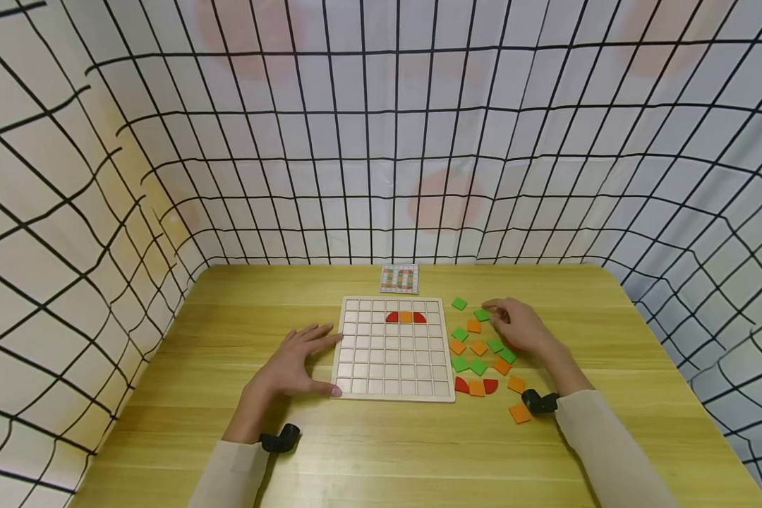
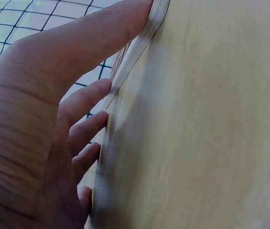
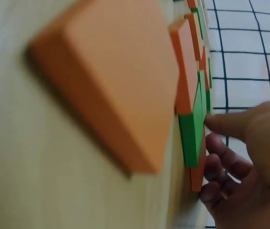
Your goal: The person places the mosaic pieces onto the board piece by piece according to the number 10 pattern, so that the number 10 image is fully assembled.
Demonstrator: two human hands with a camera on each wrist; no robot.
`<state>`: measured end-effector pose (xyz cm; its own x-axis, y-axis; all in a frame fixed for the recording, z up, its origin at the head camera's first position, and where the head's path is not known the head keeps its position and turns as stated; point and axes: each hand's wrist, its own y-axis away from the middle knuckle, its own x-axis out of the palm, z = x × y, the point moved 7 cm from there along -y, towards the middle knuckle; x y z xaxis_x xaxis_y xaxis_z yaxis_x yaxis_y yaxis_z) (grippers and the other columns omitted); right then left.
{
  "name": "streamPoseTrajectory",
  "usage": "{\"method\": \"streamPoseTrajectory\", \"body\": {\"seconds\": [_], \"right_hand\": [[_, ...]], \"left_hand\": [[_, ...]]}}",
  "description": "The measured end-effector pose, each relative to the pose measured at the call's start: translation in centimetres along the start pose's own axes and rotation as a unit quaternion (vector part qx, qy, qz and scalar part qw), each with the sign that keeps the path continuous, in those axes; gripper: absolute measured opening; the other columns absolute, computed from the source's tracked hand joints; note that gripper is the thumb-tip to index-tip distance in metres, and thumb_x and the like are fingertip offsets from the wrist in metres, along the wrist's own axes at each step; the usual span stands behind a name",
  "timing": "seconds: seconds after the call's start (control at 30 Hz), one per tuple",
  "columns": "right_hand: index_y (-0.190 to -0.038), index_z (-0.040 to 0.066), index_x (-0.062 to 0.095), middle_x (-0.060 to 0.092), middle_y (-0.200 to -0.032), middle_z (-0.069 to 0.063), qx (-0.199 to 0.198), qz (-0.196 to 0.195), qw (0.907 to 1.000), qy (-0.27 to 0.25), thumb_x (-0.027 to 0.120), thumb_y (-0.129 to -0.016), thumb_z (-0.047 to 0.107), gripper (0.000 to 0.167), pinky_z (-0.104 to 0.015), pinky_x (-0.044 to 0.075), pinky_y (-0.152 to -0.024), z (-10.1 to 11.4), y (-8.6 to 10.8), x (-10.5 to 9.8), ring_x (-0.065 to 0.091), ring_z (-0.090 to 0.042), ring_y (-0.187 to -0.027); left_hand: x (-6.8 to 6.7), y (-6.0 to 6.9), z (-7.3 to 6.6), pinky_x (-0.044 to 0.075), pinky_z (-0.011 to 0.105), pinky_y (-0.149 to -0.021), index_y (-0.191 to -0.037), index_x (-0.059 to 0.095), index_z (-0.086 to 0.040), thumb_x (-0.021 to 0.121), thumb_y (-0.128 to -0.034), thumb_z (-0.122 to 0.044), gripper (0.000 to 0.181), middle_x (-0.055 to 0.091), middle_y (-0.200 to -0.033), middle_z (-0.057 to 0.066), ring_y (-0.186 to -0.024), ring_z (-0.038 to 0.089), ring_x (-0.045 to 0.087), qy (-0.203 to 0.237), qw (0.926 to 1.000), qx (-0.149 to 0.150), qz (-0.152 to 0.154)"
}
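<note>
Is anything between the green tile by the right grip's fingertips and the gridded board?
Nothing visible stands straight between that green tile and the board. An orange tile lies close on the path's near side; another green tile flanks its far side.

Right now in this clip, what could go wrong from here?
1. The right hand is at a green tile with an orange tile close by, so it might nudge that neighbour.
2. The left hand touches the edge of the grid board; a careless push could shift it and perhaps jar the orange square on it.
3. The black right wrist camera appears near another loose orange piece and might brush it if lowered.
</note>
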<state>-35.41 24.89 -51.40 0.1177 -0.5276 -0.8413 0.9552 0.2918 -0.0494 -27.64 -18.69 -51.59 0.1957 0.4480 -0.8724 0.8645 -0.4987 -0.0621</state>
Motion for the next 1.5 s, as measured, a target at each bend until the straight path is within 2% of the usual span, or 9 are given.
{"method": "streamPoseTrajectory", "body": {"seconds": [0.1, 0.23, 0.43, 0.7, 0.93, 1.2, 1.5], "right_hand": [[-0.141, 0.003, 0.06, 0.061, -0.1, -0.008, -0.006, 0.026, 0.9996, 0.002, 0.063, -0.103, 0.014, 0.04, -0.038, 0.046, -0.078, -0.3, -0.2, 0.2, 0.051, -0.021, -0.087], [-0.141, 0.004, 0.061, 0.062, -0.101, -0.007, -0.001, 0.037, 0.9993, -0.004, 0.063, -0.103, 0.018, 0.041, -0.038, 0.045, -0.077, -0.5, -0.3, 0.2, 0.051, -0.021, -0.087], [-0.134, 0.007, 0.068, 0.063, -0.1, -0.007, 0.016, 0.021, 0.9995, -0.016, 0.067, -0.102, 0.023, 0.037, -0.034, 0.043, -0.073, -0.8, -0.1, 0.0, 0.05, -0.02, -0.083], [-0.128, 0.005, 0.072, 0.063, -0.092, -0.005, 0.019, 0.007, 0.9989, -0.043, 0.071, -0.099, 0.026, 0.035, -0.03, 0.042, -0.068, -1.2, -0.1, -0.3, 0.049, -0.019, -0.077], [-0.127, 0.005, 0.07, 0.07, -0.099, -0.005, 0.028, 0.002, 0.998, -0.056, 0.072, -0.099, 0.027, 0.036, -0.029, 0.05, -0.075, -1.1, 0.0, -0.4, 0.059, -0.017, -0.083], [-0.127, 0.005, 0.07, 0.069, -0.099, -0.005, 0.003, -0.011, 0.9968, -0.079, 0.074, -0.097, 0.025, 0.036, -0.029, 0.052, -0.073, 1.2, 0.3, 0.3, 0.058, -0.018, -0.084], [-0.124, 0.005, 0.072, 0.068, -0.097, -0.004, -0.019, -0.015, 0.9938, -0.108, 0.075, -0.096, 0.022, 0.033, -0.026, 0.048, -0.066, 5.6, -0.3, 1.7, 0.056, -0.018, -0.081]], "left_hand": [[0.0, 0.0, 0.1, 0.014, 0.072, -0.123, -0.154, 0.051, -0.027, 0.086, -0.0664, -0.068, 0.103, 0.037, -0.166, 0.009, -0.156, 0.041, 0.027, -0.001, 1.0, 0.0, -0.001], [0.1, 0.0, 0.2, 0.014, 0.072, -0.123, -0.154, 0.05, -0.028, 0.085, -0.0665, -0.069, 0.102, 0.037, -0.166, 0.008, -0.156, 0.04, 0.026, -0.002, 1.0, 0.001, 0.0], [0.1, 0.0, 0.1, 0.013, 0.073, -0.123, -0.154, 0.051, -0.026, 0.085, -0.0671, -0.069, 0.102, 0.037, -0.167, 0.009, -0.156, 0.041, 0.026, 0.0, 1.0, 0.004, -0.003], [-0.1, 0.0, -0.1, 0.013, 0.073, -0.123, -0.154, 0.05, -0.027, 0.085, -0.0671, -0.068, 0.102, 0.037, -0.167, 0.009, -0.156, 0.041, 0.026, 0.003, 1.0, 0.004, -0.001], [0.0, -0.1, 0.0, 0.013, 0.073, -0.123, -0.154, 0.05, -0.027, 0.085, -0.0672, -0.069, 0.102, 0.037, -0.166, 0.009, -0.156, 0.042, 0.026, -0.001, 1.0, 0.005, -0.003], [0.0, -0.1, 0.1, 0.013, 0.074, -0.122, -0.154, 0.05, -0.026, 0.085, -0.0674, -0.069, 0.103, 0.037, -0.166, 0.009, -0.156, 0.042, 0.026, -0.002, 1.0, 0.007, 0.001], [0.0, -0.1, 0.3, 0.012, 0.072, -0.123, -0.155, 0.049, -0.027, 0.085, -0.067, -0.069, 0.104, 0.036, -0.167, 0.008, -0.157, 0.041, 0.024, 0.004, 1.0, 0.003, 0.005]]}}
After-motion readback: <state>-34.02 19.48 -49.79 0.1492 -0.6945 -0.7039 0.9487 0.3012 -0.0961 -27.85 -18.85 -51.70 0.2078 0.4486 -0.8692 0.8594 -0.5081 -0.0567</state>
